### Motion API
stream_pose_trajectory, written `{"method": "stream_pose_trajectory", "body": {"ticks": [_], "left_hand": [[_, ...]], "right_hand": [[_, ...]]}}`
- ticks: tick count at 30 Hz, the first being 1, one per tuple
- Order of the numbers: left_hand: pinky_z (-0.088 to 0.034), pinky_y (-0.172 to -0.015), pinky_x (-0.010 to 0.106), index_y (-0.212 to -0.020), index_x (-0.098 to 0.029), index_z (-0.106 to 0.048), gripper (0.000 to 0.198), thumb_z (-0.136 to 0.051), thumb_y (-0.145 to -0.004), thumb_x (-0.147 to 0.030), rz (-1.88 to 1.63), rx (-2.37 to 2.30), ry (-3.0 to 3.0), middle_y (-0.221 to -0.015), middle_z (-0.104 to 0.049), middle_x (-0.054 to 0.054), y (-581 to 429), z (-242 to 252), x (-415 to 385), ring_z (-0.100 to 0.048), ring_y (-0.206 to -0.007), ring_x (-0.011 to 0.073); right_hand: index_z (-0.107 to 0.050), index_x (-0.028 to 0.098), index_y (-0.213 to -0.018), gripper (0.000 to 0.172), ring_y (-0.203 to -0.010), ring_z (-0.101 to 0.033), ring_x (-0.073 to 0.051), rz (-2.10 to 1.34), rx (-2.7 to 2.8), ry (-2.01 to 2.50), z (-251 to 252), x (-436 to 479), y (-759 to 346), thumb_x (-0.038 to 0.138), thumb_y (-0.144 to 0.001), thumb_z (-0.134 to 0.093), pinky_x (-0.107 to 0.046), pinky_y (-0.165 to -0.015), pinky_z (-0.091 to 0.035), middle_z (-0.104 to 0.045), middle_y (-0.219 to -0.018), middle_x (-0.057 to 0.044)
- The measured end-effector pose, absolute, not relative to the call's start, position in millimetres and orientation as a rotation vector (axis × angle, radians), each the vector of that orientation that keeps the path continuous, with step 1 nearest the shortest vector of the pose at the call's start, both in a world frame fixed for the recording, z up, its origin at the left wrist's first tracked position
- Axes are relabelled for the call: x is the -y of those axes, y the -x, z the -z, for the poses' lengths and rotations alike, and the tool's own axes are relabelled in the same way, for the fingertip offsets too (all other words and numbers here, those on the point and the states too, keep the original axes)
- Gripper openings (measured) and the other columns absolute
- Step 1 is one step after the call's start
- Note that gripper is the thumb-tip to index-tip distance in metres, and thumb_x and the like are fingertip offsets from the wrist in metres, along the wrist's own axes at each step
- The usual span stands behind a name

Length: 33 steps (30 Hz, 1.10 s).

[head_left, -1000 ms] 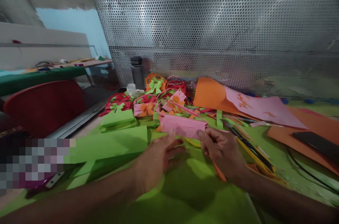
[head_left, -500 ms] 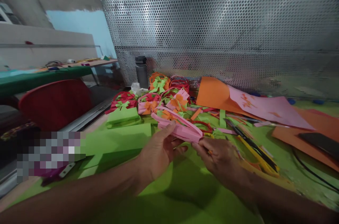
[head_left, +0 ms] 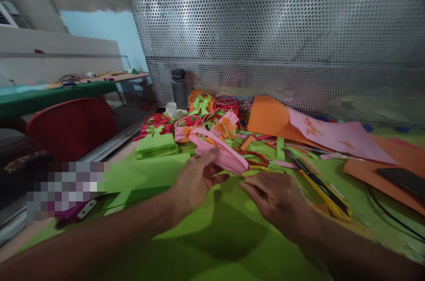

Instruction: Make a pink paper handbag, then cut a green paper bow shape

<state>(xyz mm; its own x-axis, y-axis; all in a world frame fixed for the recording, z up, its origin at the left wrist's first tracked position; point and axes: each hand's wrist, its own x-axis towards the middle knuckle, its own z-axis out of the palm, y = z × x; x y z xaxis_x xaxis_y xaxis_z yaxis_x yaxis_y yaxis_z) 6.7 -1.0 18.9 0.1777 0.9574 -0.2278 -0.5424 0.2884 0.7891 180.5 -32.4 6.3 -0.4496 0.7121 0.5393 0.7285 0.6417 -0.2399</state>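
A pink, loop-handled bag of sheet material (head_left: 227,162) is above the green-covered table (head_left: 215,250), pinched by the left hand (head_left: 193,181) from eight o'clock. The right hand (head_left: 277,197), at four o'clock, is curled; its grip I cannot tell. At eleven stands a grey cylindrical bottle (head_left: 179,91).

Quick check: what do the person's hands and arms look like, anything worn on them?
Both the left hand and the right hand are bare, without gloves; no sleeves cover the visible forearms, and no watch, bracelet or cable shows.
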Motion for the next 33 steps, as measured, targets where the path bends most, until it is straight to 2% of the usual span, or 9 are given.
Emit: {"method": "stream_pose_trajectory", "body": {"ticks": [4, 7, 9, 12, 16, 21, 23, 27, 33], "left_hand": [[-0.051, -0.064, 0.030, -0.077, -0.016, -0.055, 0.017, -0.065, -0.074, -0.029, -1.175, -0.833, -0.835, -0.074, -0.063, 0.002, -5.4, -15.4, 1.6, -0.060, -0.068, 0.0148], [-0.050, -0.063, 0.030, -0.086, -0.017, -0.055, 0.024, -0.063, -0.075, -0.037, -1.130, -0.911, -1.048, -0.084, -0.063, 0.005, -6.8, -15.0, 6.1, -0.061, -0.076, 0.0176], [-0.050, -0.062, 0.030, -0.092, -0.017, -0.053, 0.030, -0.063, -0.074, -0.039, -1.119, -0.970, -1.155, -0.088, -0.063, 0.006, -8.6, -16.2, 9.4, -0.061, -0.076, 0.0188], [-0.049, -0.064, 0.031, -0.096, -0.017, -0.051, 0.034, -0.064, -0.073, -0.038, -1.123, -1.019, -1.309, -0.090, -0.063, 0.007, -11.1, -19.6, 12.5, -0.061, -0.075, 0.0186], [-0.047, -0.070, 0.028, -0.095, -0.017, -0.052, 0.025, -0.060, -0.077, -0.033, -1.226, -1.012, -1.568, -0.089, -0.062, 0.005, -10.8, -26.9, 14.8, -0.059, -0.078, 0.0170], [-0.045, -0.078, 0.031, -0.108, -0.018, -0.049, 0.036, -0.061, -0.075, -0.030, -1.240, -1.081, -1.924, -0.093, -0.063, 0.006, -1.1, -33.4, 16.0, -0.059, -0.082, 0.0205], [-0.042, -0.085, 0.036, -0.118, -0.018, -0.044, 0.048, -0.061, -0.074, -0.029, -1.229, -1.157, -2.094, -0.104, -0.061, 0.010, 3.5, -32.3, 15.1, -0.058, -0.093, 0.0249], [-0.033, -0.097, 0.042, -0.134, -0.018, -0.024, 0.067, -0.057, -0.077, -0.030, -1.183, -1.286, -2.560, -0.127, -0.047, 0.016, 9.1, -26.0, 12.0, -0.042, -0.118, 0.0309], [-0.040, -0.087, 0.049, -0.140, -0.013, -0.005, 0.080, -0.053, -0.078, -0.029, -1.025, -1.257, -2.918, -0.116, -0.051, 0.019, 9.0, -18.0, 10.8, -0.047, -0.106, 0.0350]], "right_hand": [[-0.057, 0.020, -0.081, 0.006, -0.066, -0.060, -0.017, -0.020, 2.003, 1.111, -19.9, 36.9, -181.3, 0.026, -0.082, -0.056, -0.027, -0.061, -0.043, -0.063, -0.072, -0.002], [-0.049, 0.021, -0.107, 0.034, -0.094, -0.059, -0.023, -0.170, 1.870, 1.179, -21.4, 33.4, -180.2, 0.031, -0.077, -0.062, -0.036, -0.078, -0.046, -0.063, -0.102, -0.008], [-0.044, 0.021, -0.118, 0.048, -0.102, -0.057, -0.025, -0.333, 1.867, 1.235, -19.5, 30.7, -178.2, 0.033, -0.076, -0.062, -0.042, -0.082, -0.046, -0.059, -0.112, -0.010], [-0.042, 0.021, -0.120, 0.047, -0.101, -0.058, -0.025, -0.525, 1.897, 1.278, -18.3, 31.1, -174.1, 0.027, -0.077, -0.059, -0.044, -0.081, -0.047, -0.061, -0.111, -0.010], [-0.043, 0.022, -0.119, 0.044, -0.094, -0.062, -0.022, -0.613, 1.972, 1.165, -22.7, 36.7, -172.1, 0.022, -0.078, -0.059, -0.036, -0.075, -0.050, -0.066, -0.103, -0.007], [-0.045, 0.022, -0.118, 0.041, -0.099, -0.059, -0.022, -0.590, 1.970, 0.973, -26.6, 38.5, -176.0, 0.029, -0.079, -0.059, -0.036, -0.083, -0.047, -0.062, -0.112, -0.008], [-0.043, 0.021, -0.120, 0.046, -0.103, -0.057, -0.023, -0.556, 1.957, 1.012, -26.0, 39.2, -176.6, 0.032, -0.078, -0.060, -0.038, -0.084, -0.047, -0.061, -0.113, -0.009], [-0.043, 0.023, -0.120, 0.049, -0.103, -0.057, -0.024, -0.402, 1.909, 1.171, -24.3, 43.4, -174.3, 0.033, -0.076, -0.063, -0.040, -0.083, -0.048, -0.060, -0.114, -0.008], [-0.046, 0.023, -0.113, 0.037, -0.111, -0.050, -0.024, 0.062, 1.932, 0.983, -25.9, 45.3, -174.5, 0.019, -0.079, -0.059, -0.042, -0.092, -0.042, -0.055, -0.115, -0.010]]}}
